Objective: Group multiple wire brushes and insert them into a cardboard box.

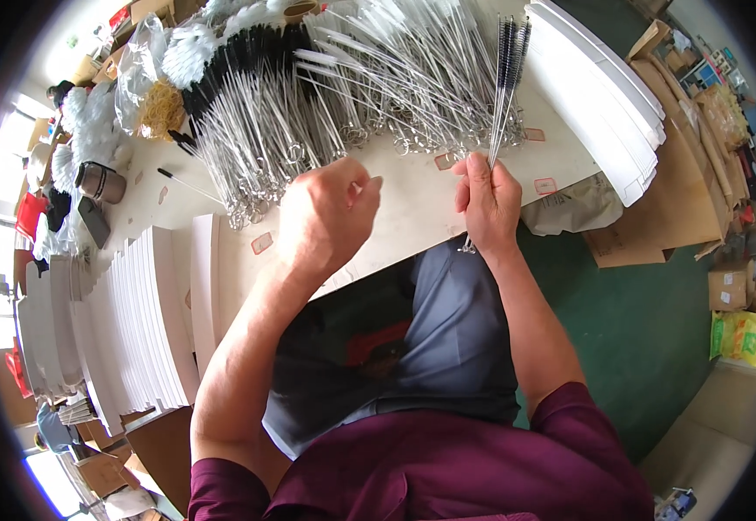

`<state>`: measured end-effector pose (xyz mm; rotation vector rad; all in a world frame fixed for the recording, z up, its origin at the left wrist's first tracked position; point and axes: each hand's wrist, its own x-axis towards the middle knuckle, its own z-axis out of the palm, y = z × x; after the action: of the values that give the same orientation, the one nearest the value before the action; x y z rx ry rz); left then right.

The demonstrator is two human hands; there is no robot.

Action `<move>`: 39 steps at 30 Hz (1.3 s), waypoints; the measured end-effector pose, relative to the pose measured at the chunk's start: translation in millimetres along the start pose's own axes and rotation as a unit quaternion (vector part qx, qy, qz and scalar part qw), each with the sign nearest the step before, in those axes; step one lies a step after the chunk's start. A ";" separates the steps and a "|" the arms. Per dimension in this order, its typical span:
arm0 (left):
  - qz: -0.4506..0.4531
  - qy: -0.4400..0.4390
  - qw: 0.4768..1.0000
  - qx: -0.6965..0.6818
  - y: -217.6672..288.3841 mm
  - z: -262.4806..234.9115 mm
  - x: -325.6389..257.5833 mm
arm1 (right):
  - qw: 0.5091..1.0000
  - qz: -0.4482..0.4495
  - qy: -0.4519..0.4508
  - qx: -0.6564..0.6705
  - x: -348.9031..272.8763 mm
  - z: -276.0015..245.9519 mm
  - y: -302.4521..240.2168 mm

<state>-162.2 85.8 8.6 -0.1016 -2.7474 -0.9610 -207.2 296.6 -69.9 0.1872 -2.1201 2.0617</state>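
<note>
At 2 o'clock, right hand (488, 201): pinching a brush bunch (510, 65), bristles toward 1 o'clock.
At 11 o'clock, left hand (330, 213): curled; cannot tell whether gripping anything.
Toward 12 o'clock, counter (408, 195): heaped with wire-handled brushes (434, 82).

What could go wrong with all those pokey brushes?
The right hand grips a bunch of black-bristled brushes by the wire handles. If it loosens, some might slip out, and with the looped ends near the table's edge, they could drop to the floor.

The bunch stands in front of the white-bristled heap, so dropped ones might get mixed in there.

The crowded loops on the black-bristled heap might snag each other if one were pulled.
</note>
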 end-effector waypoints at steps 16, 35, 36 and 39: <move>0.089 -0.023 0.991 0.098 10.2 92.0 59.7 | 1.000 -0.024 0.007 0.016 -4.0 0.6 2.6; 0.051 -0.012 0.999 -0.009 4.0 61.4 59.2 | 0.999 -0.039 0.004 0.018 -2.7 3.6 2.1; 0.051 -0.012 0.999 -0.010 3.8 61.4 60.8 | 0.999 -0.039 0.004 0.018 -3.2 3.3 3.2; 0.061 -0.019 0.998 -0.002 4.8 63.3 67.2 | 0.999 -0.041 0.012 0.005 -4.2 2.2 4.2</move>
<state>-238.9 128.2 -20.6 -0.2870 -2.7381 -0.9402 -204.1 294.5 -74.9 0.2455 -2.0533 2.0178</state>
